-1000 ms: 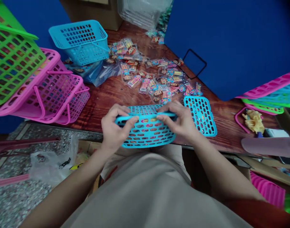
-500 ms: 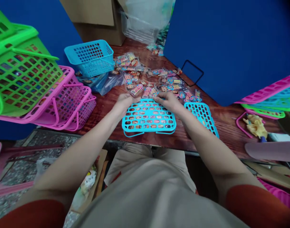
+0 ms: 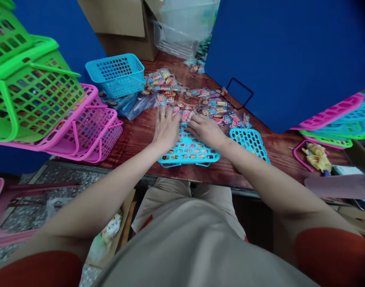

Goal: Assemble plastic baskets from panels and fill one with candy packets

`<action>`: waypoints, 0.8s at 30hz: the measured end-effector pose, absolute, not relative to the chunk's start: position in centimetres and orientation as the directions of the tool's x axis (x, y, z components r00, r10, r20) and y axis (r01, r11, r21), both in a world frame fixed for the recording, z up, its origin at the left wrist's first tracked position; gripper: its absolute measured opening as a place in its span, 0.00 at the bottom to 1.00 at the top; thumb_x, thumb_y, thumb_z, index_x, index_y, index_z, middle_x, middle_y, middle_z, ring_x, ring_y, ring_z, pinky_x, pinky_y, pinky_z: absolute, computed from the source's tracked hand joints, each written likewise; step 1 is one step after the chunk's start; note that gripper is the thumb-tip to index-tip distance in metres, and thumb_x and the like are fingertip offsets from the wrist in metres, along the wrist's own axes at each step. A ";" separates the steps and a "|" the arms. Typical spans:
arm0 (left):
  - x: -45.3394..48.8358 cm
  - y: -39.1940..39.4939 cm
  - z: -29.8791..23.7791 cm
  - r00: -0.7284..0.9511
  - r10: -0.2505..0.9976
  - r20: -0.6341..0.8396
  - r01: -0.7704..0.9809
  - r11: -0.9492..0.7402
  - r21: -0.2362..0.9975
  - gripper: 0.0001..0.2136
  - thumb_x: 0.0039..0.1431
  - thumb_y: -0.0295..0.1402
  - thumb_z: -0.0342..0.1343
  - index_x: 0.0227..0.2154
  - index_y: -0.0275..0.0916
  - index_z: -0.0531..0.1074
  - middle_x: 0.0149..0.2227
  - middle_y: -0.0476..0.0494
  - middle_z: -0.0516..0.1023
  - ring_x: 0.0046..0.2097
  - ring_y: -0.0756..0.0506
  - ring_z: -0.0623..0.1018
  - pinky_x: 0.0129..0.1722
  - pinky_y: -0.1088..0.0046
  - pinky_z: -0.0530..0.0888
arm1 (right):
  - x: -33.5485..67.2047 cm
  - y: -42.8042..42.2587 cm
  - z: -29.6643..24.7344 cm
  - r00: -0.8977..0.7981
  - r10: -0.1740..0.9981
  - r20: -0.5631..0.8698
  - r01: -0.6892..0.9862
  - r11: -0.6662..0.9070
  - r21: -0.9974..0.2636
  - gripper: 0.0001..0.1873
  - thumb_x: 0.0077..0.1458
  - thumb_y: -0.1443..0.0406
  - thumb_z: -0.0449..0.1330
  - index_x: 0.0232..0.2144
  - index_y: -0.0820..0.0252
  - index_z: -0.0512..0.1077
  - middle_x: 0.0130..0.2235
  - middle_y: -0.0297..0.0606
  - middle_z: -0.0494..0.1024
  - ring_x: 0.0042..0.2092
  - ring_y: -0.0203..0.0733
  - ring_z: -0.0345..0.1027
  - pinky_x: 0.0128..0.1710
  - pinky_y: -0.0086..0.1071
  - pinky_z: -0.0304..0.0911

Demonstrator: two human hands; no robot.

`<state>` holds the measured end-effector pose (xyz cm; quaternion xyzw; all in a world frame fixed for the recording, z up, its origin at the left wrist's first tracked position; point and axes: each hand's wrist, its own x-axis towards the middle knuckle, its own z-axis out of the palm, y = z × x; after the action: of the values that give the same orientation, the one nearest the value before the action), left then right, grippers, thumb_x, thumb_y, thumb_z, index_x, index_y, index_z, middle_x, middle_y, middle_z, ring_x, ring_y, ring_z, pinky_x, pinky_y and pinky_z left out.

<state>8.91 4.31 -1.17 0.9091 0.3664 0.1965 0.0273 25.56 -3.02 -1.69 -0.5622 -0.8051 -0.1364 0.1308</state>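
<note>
On the wooden surface [image 3: 131, 141], the left hand [image 3: 167, 129] and right hand [image 3: 205, 131] had slid further over the blue grid [image 3: 188, 153] toward the packets [image 3: 202, 105], fingers [image 3: 163, 115] open and flat, gripping nothing.

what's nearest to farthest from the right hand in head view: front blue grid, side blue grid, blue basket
Right hand:
1. Front blue grid, under it
2. Side blue grid, rightward
3. Blue basket, upper left
</note>
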 end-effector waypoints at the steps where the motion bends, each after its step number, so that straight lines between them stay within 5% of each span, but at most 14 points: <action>1: 9.0 4.1 -1.2 0.691 0.644 0.328 0.636 -0.757 0.146 0.12 0.64 0.26 0.44 0.47 0.34 0.67 0.56 0.32 0.66 0.64 0.34 0.60 0.60 0.53 0.62 | 25.6 -2.9 -1.8 -0.330 0.870 0.368 0.943 0.325 0.075 0.19 0.67 0.60 0.44 0.39 0.65 0.72 0.39 0.46 0.72 0.41 0.47 0.61 0.42 0.37 0.58; 8: 9.5 3.9 -1.1 0.765 0.612 0.202 0.612 -0.788 0.072 0.16 0.66 0.23 0.39 0.53 0.32 0.64 0.53 0.34 0.70 0.54 0.40 0.71 0.51 0.62 0.71 | 25.4 -2.4 -2.1 -0.296 0.889 0.348 0.954 0.293 0.064 0.16 0.66 0.64 0.46 0.43 0.68 0.71 0.41 0.48 0.72 0.45 0.50 0.62 0.48 0.43 0.59; 14: 9.4 3.6 -0.9 0.740 0.641 0.203 0.632 -0.766 0.117 0.12 0.66 0.26 0.41 0.47 0.34 0.67 0.49 0.36 0.72 0.50 0.41 0.74 0.47 0.65 0.72 | 25.3 -6.7 -2.0 -0.298 0.890 0.346 0.907 0.377 -0.188 0.19 0.67 0.62 0.46 0.50 0.67 0.70 0.50 0.54 0.70 0.52 0.51 0.63 0.52 0.45 0.63; 19: 9.3 3.8 -1.1 0.716 0.660 0.227 0.636 -0.751 0.179 0.11 0.66 0.27 0.43 0.45 0.37 0.68 0.48 0.38 0.72 0.48 0.41 0.75 0.45 0.65 0.72 | 24.7 -12.1 -2.9 -0.241 0.828 0.507 0.813 0.458 -0.361 0.13 0.65 0.62 0.52 0.47 0.58 0.73 0.49 0.45 0.75 0.53 0.47 0.67 0.54 0.45 0.65; 24: 8.9 4.0 -1.5 0.700 0.602 0.384 0.564 -0.796 0.219 0.07 0.63 0.27 0.48 0.39 0.37 0.71 0.46 0.39 0.72 0.46 0.41 0.75 0.44 0.65 0.72 | 24.6 -14.7 -3.9 -0.292 0.818 0.496 0.757 0.515 -0.403 0.19 0.65 0.66 0.52 0.57 0.56 0.67 0.59 0.45 0.70 0.63 0.45 0.60 0.61 0.46 0.61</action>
<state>8.93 4.02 -1.52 0.9211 0.3165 0.2228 0.0421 24.58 -14.68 -3.92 -0.4903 -0.8026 0.0452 0.3368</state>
